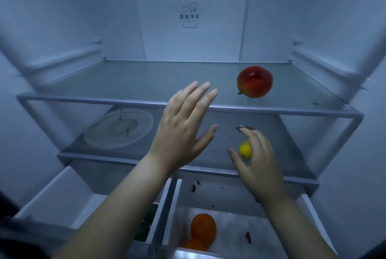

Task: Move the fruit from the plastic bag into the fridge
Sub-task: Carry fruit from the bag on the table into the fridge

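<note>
Fridge interior, dim blue light. Left hand (pixel 179 131): fingers straight and spread, in front of the upper glass shelf (pixel 125 83). Right hand (pixel 259 160): fingers curled round a yellow fruit (pixel 245 149) over the lower shelf (pixel 288 146). A red fruit (pixel 254 81) lies on the upper shelf, right side. A white plate (pixel 119 128) lies on the lower shelf, left side.

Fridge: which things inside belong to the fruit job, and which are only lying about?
Job: red fruit on upper shelf; yellow fruit in right hand; orange fruits in right drawer.
Lying about: plate on middle shelf; dark scraps in right drawer.
</note>
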Available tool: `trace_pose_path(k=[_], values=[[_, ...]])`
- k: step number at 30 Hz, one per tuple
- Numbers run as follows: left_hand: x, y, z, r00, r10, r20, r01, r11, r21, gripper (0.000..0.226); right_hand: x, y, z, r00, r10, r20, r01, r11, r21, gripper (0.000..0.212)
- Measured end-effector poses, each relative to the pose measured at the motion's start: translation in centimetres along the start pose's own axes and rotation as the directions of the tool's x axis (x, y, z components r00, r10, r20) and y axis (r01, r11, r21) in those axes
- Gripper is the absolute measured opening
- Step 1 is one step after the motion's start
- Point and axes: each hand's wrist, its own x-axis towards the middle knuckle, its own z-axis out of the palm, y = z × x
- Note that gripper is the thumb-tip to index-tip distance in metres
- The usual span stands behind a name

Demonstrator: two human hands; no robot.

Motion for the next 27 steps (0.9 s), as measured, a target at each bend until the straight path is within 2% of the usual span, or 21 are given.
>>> trace_pose_path(k=[4, 10, 18, 23, 27], values=[[-3.8, -2.1, -4.0, 0.985, -0.165, 0.049, 0.16, 0.982, 0.098, 0.056, 1.3, -3.9, 1.8, 0.974, -0.22, 0.063, 0.214, 0.972, 0.094, 0.045], [-10.9, -4.9, -12.3, 0.895, -0.434, 0.101, 0.386, 0.868, 0.312, 0.057, 1.1, -11.8, 6.2, 0.891, -0.425, 0.162, 0.384, 0.893, 0.234, 0.047], [-22.1, -5.1, -25.9, 0.694, -0.719, 0.024, 0.611, 0.607, 0.508, 0.06, -3.6, -25.3, 11.7, 0.751, -0.617, 0.235, 0.509, 0.767, 0.391, 0.044], [-29.1, -2.4, -35.5, 0.577, -0.816, -0.031, 0.625, 0.416, 0.661, 0.059, -9.9, -34.6, 13.6, 0.677, -0.671, 0.302, 0.509, 0.723, 0.466, 0.049], [-35.2, 0.6, -44.3, 0.474, -0.872, -0.121, 0.646, 0.25, 0.721, 0.056, -16.4, -43.0, 14.7, 0.584, -0.736, 0.343, 0.534, 0.666, 0.521, 0.059]])
